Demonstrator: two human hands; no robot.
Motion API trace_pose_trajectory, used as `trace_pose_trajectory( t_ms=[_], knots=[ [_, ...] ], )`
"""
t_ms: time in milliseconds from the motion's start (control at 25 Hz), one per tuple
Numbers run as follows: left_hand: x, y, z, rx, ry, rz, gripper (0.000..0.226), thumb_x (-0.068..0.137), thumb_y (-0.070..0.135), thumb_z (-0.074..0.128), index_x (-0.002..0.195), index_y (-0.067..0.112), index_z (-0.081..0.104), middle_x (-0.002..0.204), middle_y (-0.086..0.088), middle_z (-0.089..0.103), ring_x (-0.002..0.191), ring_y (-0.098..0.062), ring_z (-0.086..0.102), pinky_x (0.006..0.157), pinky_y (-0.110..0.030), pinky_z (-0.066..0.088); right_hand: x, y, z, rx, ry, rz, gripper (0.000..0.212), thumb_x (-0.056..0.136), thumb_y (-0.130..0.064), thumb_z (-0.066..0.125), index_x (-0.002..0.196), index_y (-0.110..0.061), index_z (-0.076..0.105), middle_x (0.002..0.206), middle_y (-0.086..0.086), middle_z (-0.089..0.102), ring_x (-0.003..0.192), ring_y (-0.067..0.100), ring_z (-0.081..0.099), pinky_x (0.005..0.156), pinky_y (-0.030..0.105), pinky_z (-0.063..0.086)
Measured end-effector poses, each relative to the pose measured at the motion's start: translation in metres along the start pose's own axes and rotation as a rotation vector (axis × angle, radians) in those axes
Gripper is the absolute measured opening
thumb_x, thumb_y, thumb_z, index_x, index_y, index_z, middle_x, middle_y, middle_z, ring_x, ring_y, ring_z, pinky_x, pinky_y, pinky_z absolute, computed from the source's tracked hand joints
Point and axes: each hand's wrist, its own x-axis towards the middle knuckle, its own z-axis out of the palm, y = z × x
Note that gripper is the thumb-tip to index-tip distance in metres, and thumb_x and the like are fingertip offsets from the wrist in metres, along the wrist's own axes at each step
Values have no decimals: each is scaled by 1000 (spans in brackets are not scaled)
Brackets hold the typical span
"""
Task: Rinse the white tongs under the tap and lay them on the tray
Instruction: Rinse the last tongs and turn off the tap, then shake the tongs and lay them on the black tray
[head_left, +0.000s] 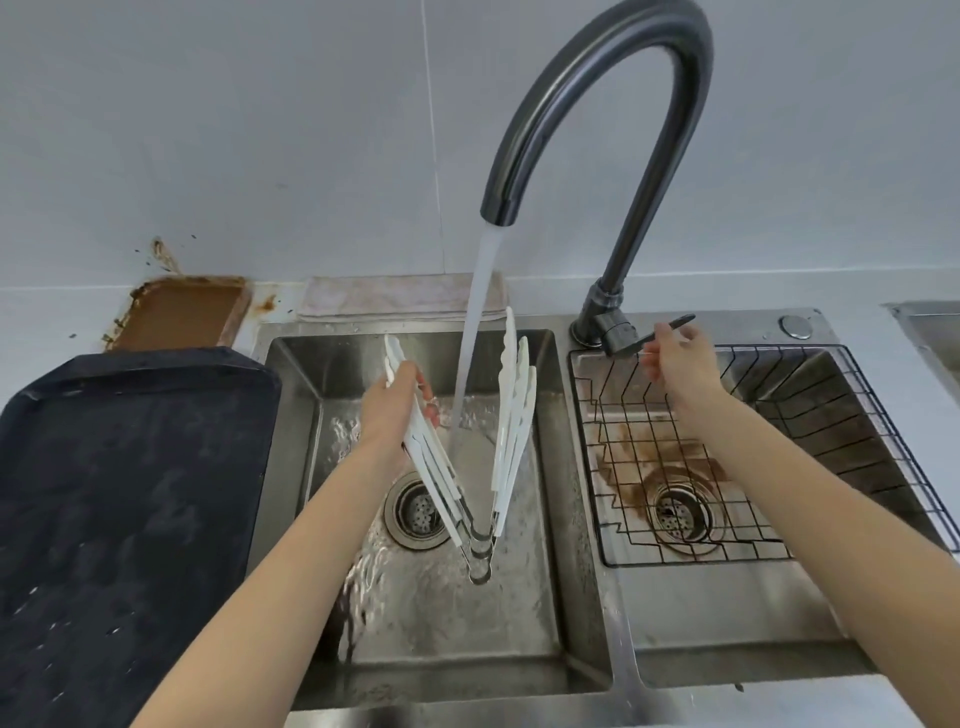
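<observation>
Several white tongs (511, 431) are held in a bunch over the left sink basin (540, 597), splayed open in a V with the metal hinge ends pointing down and the scalloped tips up. One set of arms is gripped by the left hand (395, 410), whose fingers are wrapped around them; the other set stands free to the right. A stream of water (475, 322) is seen falling from the curved tap (602, 88) between the two sets of arms, and the basin floor around the drain (415, 512) is wet. The tap's lever (662, 332) is touched by the right hand (680, 364), fingers lightly curled at it. A wire rack (883, 415) is set in the right sink basin, above rust-brown stains. A dark tray (130, 493) lies on the surface left of the sink, well apart from the tongs. A folded cloth (384, 296) is laid along the far rim.
</observation>
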Motion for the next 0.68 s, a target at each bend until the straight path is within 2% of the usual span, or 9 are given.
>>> trace_pose_trajectory(
  t_ms=[80, 120, 200, 440, 560, 680],
  knots=[
    [0, -1, -1, -18, 1, -14, 15, 81, 12, 46, 67, 13, 47, 53, -4, 45, 32, -12, 40, 41, -22, 39, 7, -3, 0, 5, -1, -21, 19, 96, -24, 44, 112, -15, 50, 72, -2, 55, 58, 6, 53, 48, 14, 47],
    [0, -1, -1, -32, 6, -24, 15, 81, 12, 46, 66, 13, 47, 53, -4, 45, 31, -12, 40, 41, -21, 39, 7, -3, 0, 16, 4, -39, 9, 96, -24, 44, 94, -20, 51, 72, -2, 56, 58, 6, 55, 50, 15, 47],
    [1, -2, -1, -39, 14, -34, 16, 82, 13, 47, 66, 12, 47, 54, -4, 44, 30, -11, 40, 43, -22, 38, 7, 0, 1, 26, 17, -78, 19, 96, -23, 44, 77, -25, 46, 70, -2, 57, 58, 6, 57, 51, 15, 48],
    [1, -2, 0, -98, 1, -73, 17, 81, 13, 48, 64, 13, 45, 48, -2, 44, 30, -11, 39, 44, -23, 37, 6, -2, -1, 29, 4, -92, 20, 96, -22, 44, 76, -23, 48, 69, -3, 58, 60, 6, 59, 50, 10, 50],
    [1, -3, 1, -102, -22, -74, 17, 81, 13, 48, 65, 13, 44, 51, -2, 43, 30, -11, 38, 43, -22, 37, 8, -5, -2, 10, -9, -85, 13, 96, -24, 46, 89, -15, 51, 69, -2, 58, 61, 6, 60, 51, 11, 52],
    [1, -3, 2, -88, -23, -73, 15, 81, 12, 47, 66, 12, 44, 50, -2, 43, 31, -12, 39, 42, -21, 37, 14, -9, -3, -38, -28, -92, 16, 95, -24, 46, 99, -9, 50, 68, 0, 57, 61, 9, 60, 54, 16, 52]
  ],
)
